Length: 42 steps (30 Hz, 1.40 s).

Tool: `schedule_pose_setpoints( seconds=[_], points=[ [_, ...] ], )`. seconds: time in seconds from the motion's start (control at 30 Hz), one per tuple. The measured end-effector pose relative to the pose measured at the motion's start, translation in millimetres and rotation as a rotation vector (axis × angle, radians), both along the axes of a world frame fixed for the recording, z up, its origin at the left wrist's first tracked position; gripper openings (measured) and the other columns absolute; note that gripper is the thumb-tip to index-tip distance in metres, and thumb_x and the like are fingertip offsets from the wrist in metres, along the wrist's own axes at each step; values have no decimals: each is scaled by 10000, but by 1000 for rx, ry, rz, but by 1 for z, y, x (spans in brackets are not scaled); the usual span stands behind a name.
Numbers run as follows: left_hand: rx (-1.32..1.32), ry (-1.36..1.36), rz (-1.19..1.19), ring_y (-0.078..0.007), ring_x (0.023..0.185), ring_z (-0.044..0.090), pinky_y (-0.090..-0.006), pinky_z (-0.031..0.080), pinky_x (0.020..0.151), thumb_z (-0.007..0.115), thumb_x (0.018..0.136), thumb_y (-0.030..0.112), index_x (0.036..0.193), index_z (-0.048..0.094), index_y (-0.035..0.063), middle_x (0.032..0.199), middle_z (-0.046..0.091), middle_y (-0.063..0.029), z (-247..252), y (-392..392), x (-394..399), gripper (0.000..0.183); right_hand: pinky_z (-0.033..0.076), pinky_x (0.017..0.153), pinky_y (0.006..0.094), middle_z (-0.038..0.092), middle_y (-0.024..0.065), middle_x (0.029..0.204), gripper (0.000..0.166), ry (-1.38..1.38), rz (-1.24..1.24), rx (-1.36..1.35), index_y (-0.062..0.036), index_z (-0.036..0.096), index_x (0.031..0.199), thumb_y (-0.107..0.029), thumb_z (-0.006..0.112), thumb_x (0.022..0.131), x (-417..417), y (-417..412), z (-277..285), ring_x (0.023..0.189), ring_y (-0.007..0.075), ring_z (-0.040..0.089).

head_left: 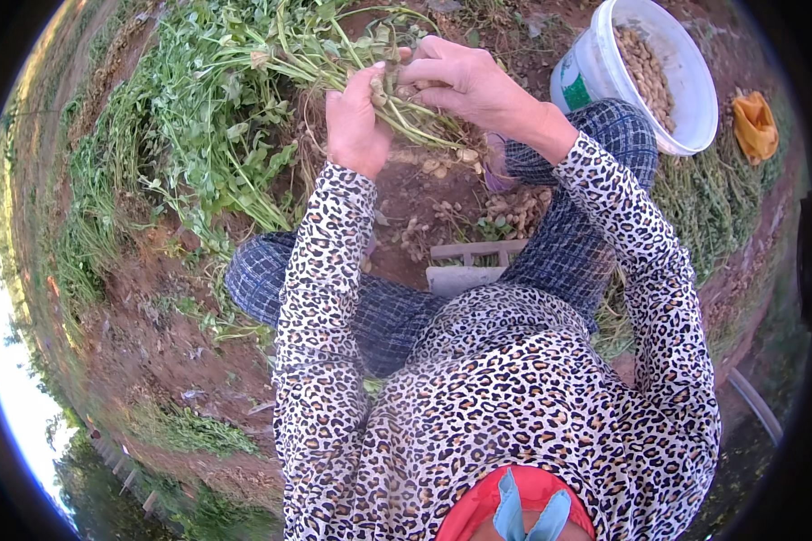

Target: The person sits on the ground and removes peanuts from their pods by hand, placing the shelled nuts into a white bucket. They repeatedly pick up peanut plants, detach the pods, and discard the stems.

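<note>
My left hand (358, 128) grips a bunch of pulled peanut plants (318, 67) by the stems, thumb on top. The leafy tops point up and to the left, while the stem ends and roots reach right below my fingers. From the right, my right hand (470, 84) closes its fingertips on peanut pods (416, 88) among those stems. How many pods it pinches is hidden by the fingers. Beneath both hands, picked peanuts (521, 209) lie in a loose pile on reddish soil (399, 189), between my bent legs.
A white plastic bucket (700, 101) partly filled with peanuts (643, 74) tilts beyond my right knee. Next to it lies an orange cloth or bag (756, 128). Leafy peanut plants (196, 115) are heaped at the left, others (710, 196) at the right. A slatted seat (470, 276) shows between my thighs.
</note>
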<state>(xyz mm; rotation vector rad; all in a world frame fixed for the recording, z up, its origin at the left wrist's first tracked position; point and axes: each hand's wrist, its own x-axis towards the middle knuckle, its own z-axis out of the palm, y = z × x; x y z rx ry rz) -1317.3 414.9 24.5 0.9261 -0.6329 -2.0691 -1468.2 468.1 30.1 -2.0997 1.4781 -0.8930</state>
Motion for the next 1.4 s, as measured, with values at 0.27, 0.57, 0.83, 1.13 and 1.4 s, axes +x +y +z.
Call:
schedule_pose_setpoints(
  seconds=[0.27,0.57,0.83,1.13,1.4],
  points=[
    [-315,-271,91,-99,528,493,-254,384,462,569,776,76,749,556,-16,663,554,-39,-22,0,0,97,404,681,316,452,79,824,209,48,34,-18,-25,571,929,-92,634,741,1,-3,5,784,222,498],
    [-505,-394,-36,-93,512,413,-260,338,460,555,731,115,664,527,-20,597,489,-6,-20,4,-1,153,355,616,263,443,27,674,280,-365,151,786,17,563,865,-258,595,824,-21,-4,21,684,123,439],
    [-142,-310,114,-126,606,512,-266,438,540,554,813,110,885,516,1,749,537,-36,-22,2,-1,136,425,634,297,548,80,756,255,-281,29,529,-8,568,1008,-211,552,854,-5,7,14,697,177,526],
    [-236,-373,290,-126,529,491,-266,441,422,531,876,159,991,450,-11,754,534,-78,-27,-10,-1,221,457,581,384,586,143,794,263,-73,-84,109,-56,528,1068,-87,544,807,20,53,17,706,316,583],
    [-360,-573,401,-149,582,492,-305,448,479,539,872,189,880,477,-43,746,532,-106,-52,-35,16,240,470,625,286,626,94,840,265,-481,178,456,-23,559,1108,-92,539,852,13,85,93,675,193,598]
  ],
)
